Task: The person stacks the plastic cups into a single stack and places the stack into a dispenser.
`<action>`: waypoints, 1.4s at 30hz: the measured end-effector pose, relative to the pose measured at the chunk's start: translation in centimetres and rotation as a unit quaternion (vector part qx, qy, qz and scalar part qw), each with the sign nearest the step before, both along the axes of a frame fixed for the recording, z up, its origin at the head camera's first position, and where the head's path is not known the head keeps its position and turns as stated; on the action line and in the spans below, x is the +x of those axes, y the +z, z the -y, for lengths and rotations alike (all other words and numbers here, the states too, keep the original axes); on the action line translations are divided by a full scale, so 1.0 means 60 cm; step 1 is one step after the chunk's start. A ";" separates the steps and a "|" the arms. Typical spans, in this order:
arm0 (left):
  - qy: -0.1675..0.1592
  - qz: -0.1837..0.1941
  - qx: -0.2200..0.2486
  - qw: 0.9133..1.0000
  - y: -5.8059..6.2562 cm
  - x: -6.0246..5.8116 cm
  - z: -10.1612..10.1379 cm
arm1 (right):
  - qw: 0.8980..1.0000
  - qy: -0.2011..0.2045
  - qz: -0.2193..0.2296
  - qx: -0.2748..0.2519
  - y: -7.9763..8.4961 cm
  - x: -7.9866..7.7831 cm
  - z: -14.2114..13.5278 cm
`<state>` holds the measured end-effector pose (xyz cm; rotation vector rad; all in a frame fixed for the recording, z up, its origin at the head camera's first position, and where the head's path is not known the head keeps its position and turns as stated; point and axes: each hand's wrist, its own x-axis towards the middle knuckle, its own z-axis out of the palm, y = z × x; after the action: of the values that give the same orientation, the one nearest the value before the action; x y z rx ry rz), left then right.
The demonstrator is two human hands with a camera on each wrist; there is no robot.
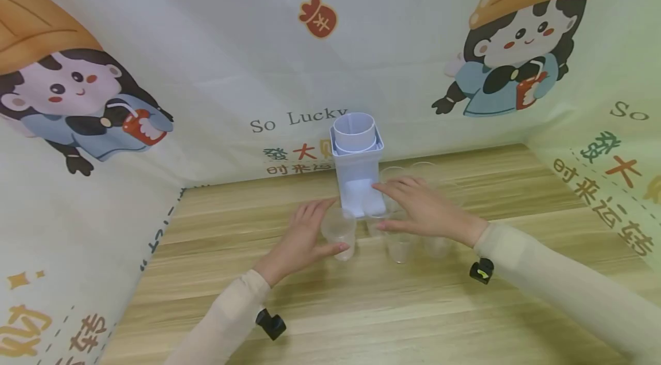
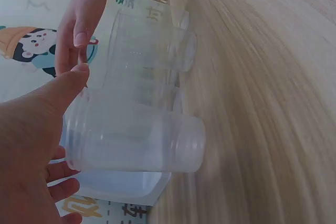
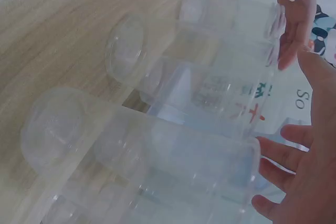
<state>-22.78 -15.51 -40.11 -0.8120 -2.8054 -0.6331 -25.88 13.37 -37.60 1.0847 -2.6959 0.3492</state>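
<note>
My left hand (image 1: 296,241) is beside a clear plastic cup (image 2: 139,140), thumb and fingers spread around its rim. Several layered edges show there, so it may be a nested stack. Fairly straight fingers extend from my right hand (image 1: 431,213) over a group of clear plastic cups (image 1: 400,247); in the right wrist view its fingertips come close to one rim (image 3: 254,169). Contact is hard to tell. All these cups stand upright on the table, and some are partly hidden behind the right hand and one another.
A tall pale-blue container (image 1: 347,173) with a round cylinder (image 1: 354,132) on top stands behind the cups, near the back cloth (image 1: 232,66). Printed cloth also rises on both sides of the wood-grain table (image 1: 335,313).
</note>
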 end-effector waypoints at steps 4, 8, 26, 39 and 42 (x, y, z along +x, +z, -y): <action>0.014 0.024 0.020 0.999 -0.010 -0.005 0.000 | 1.000 -0.002 0.002 -0.005 -0.002 -0.010 0.010; 0.020 0.036 0.035 0.999 -0.016 -0.008 0.001 | 1.000 -0.008 0.008 -0.004 -0.005 -0.018 0.017; 0.021 0.064 0.097 0.993 -0.028 -0.010 -0.001 | 1.000 -0.027 0.013 -0.005 -0.014 -0.029 0.026; 0.022 0.068 0.105 0.992 -0.035 -0.010 0.000 | 0.999 -0.030 0.015 -0.012 -0.015 -0.029 0.032; 0.019 0.070 0.108 0.992 -0.034 -0.009 -0.001 | 0.999 -0.034 0.018 -0.014 -0.016 -0.029 0.032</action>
<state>-23.32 -15.45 -42.16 -0.6955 -2.8008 -1.0024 -27.62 11.43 -38.55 0.9872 -2.7428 0.3958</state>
